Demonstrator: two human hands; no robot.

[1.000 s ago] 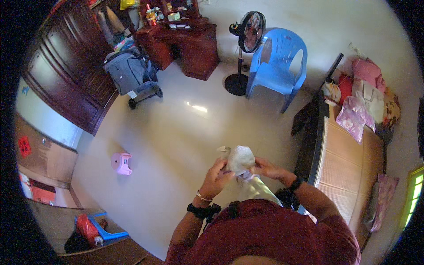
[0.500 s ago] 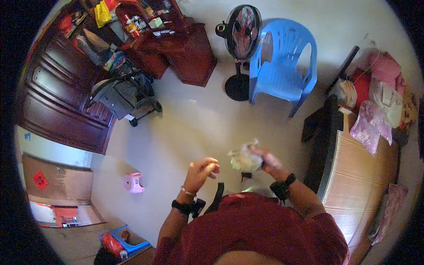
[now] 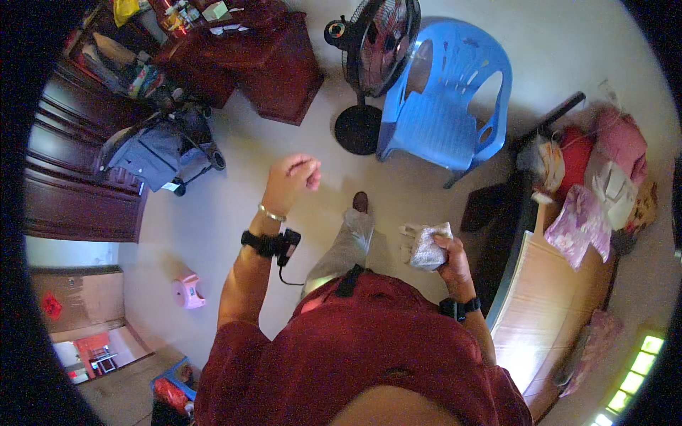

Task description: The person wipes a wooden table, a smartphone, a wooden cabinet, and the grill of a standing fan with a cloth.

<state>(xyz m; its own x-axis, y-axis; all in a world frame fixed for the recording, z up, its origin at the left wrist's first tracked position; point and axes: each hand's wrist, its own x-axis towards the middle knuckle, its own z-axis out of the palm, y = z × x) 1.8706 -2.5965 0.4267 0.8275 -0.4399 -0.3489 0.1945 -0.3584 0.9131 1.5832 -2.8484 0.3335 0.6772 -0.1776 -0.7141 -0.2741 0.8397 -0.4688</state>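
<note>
A folded, greyish-white cloth is gripped in my right hand, thumb on top, with a loose flap hanging off its left side. It hangs in front of my right hip, beside the bed. My left hand is raised forward over the floor, its fingers curled in and nothing visible in them. A bracelet and a dark wrist strap with a small black device are on my left arm; another dark strap is on my right wrist. One foot in a dark shoe is stepped forward.
Ahead stand a blue plastic chair and a black standing fan. A grey stroller is by the dark wooden wardrobe, near a red-brown desk. A pink stool sits at left; a bed with piled cloths lies at right.
My hands have moved apart: the left went forward and left, the right drew to the right with the cloth. One leg has stepped forward, and the fan and chair appear closer.
</note>
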